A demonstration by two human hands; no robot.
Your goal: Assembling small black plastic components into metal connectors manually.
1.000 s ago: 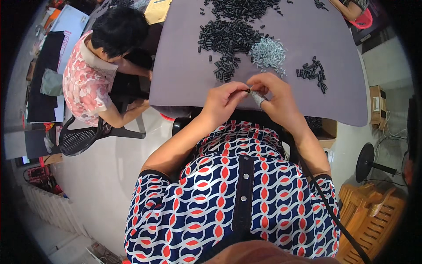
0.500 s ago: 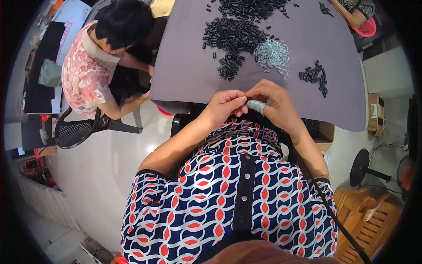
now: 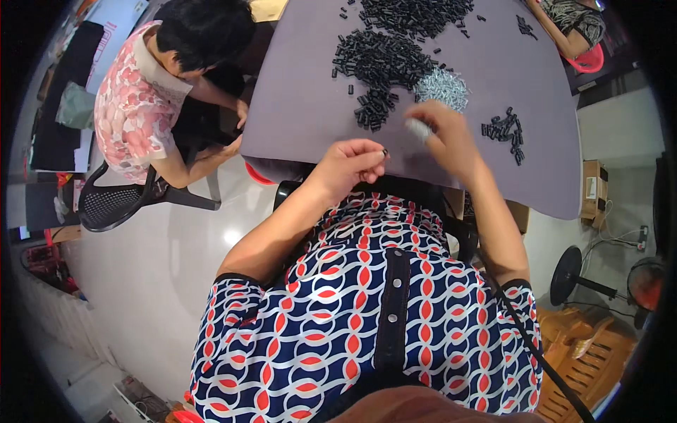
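Observation:
Near the table's front edge my left hand (image 3: 350, 166) is closed in a pinch on a small black cylindrical piece (image 3: 385, 152), most of it hidden by the fingers. Over the table to the right, my right hand (image 3: 451, 139) is blurred by motion, and I cannot make out anything in its fingers. A silvery wrapping (image 3: 418, 129) covers one of its digits. Just beyond that hand lies a heap of small silvery screw-like parts (image 3: 443, 89). Piles of black cylindrical pieces (image 3: 384, 60) spread beside and behind the heap.
A smaller cluster of black pieces (image 3: 504, 128) lies to the right on the grey-covered table (image 3: 296, 99). Another person (image 3: 137, 106) sits at the left edge; a second person's arm (image 3: 564, 34) shows at the far right, near a red basin (image 3: 587, 59). A fan (image 3: 568, 275) stands at right.
My hands have parted. The right one has moved forward toward the silvery heap, while the left stays near the table edge with the black piece now showing at its fingertips.

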